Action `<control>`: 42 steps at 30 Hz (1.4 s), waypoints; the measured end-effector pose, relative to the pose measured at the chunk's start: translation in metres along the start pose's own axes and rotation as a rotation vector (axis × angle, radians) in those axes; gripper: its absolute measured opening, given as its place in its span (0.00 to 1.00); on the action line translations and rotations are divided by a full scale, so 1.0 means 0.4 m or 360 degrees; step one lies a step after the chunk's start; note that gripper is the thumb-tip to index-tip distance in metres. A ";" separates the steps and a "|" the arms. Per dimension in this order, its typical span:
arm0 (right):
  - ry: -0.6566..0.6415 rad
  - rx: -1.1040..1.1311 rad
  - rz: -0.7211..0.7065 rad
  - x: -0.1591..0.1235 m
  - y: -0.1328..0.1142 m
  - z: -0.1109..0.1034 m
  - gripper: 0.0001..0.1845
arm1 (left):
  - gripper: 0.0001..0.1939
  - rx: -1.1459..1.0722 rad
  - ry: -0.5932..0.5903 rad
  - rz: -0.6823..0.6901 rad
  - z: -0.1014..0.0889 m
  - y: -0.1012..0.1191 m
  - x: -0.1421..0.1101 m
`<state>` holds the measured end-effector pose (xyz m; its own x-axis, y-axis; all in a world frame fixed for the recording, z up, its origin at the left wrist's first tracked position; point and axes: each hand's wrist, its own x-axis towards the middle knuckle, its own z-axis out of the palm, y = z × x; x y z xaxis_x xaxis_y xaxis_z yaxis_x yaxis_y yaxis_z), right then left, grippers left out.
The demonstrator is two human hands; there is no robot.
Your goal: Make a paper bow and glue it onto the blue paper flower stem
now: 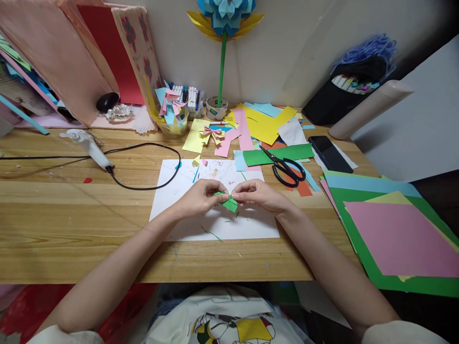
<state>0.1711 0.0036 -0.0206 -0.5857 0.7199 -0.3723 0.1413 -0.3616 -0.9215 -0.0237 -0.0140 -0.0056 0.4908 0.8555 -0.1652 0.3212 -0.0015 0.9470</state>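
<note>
A small folded piece of green paper (230,204) is held between both hands, above a white sheet (190,229) on the wooden table. My left hand (203,197) pinches it from the left with thumb and fingers. From the right, my right hand (258,196) pinches its upper edge, the fingertips of both hands almost meeting. Parts of the green paper are covered by the fingers. Thin green paper slivers (212,233) lie on the sheet below. Black-handled scissors (287,171) rest beyond my right hand, partly on a green paper strip (279,154).
A glue gun (89,149) with a looping black cord stands at left. Behind the sheet are a pink-and-yellow paper bow (213,135), a cup of folded paper (172,125) and a paper flower (226,16). A phone (330,154) and stacked coloured paper (398,239) lie at right.
</note>
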 end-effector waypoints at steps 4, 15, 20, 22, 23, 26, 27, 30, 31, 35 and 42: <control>0.0027 -0.0111 -0.0103 -0.002 -0.003 0.005 0.12 | 0.10 -0.0048 0.0007 -0.0032 0.001 0.003 -0.001; 0.0026 -0.0079 -0.0223 -0.008 -0.015 0.014 0.10 | 0.10 -0.0281 -0.0132 0.0019 -0.011 0.000 0.001; 0.0047 -0.0152 -0.0190 -0.008 -0.007 0.011 0.11 | 0.10 -0.0150 -0.0016 -0.0006 -0.010 0.007 -0.001; 0.0031 -0.0175 -0.0186 -0.009 -0.007 0.013 0.11 | 0.10 -0.0124 -0.0024 -0.0006 -0.009 0.013 -0.003; 0.0033 -0.0188 -0.0200 -0.010 -0.007 0.015 0.11 | 0.10 -0.0126 -0.0033 -0.0004 -0.010 0.015 -0.003; 0.0085 -0.0245 -0.0274 -0.013 -0.013 0.023 0.10 | 0.11 -0.0165 -0.0090 -0.0013 -0.010 0.015 -0.002; 0.0115 -0.0274 -0.0296 -0.014 -0.016 0.026 0.10 | 0.11 -0.0183 -0.0112 -0.0016 -0.010 0.013 -0.001; 0.0203 -0.0373 -0.0319 -0.020 -0.023 0.035 0.10 | 0.11 -0.0219 -0.0169 -0.0003 -0.010 0.005 0.001; 0.0229 -0.0404 -0.0317 -0.022 -0.024 0.038 0.10 | 0.11 -0.0212 -0.0171 0.0000 -0.009 0.002 0.002; 0.0311 -0.0463 -0.0301 -0.025 -0.022 0.040 0.08 | 0.11 -0.0111 -0.0071 -0.0001 -0.004 0.004 0.003; 0.0146 -0.0345 -0.0277 -0.029 -0.028 0.028 0.12 | 0.11 0.0026 -0.0004 0.0002 -0.006 0.021 0.000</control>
<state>0.1674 -0.0071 -0.0050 -0.5431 0.8140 -0.2061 0.2182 -0.1002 -0.9707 -0.0229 -0.0130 0.0031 0.4934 0.8540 -0.1650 0.3338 -0.0107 0.9426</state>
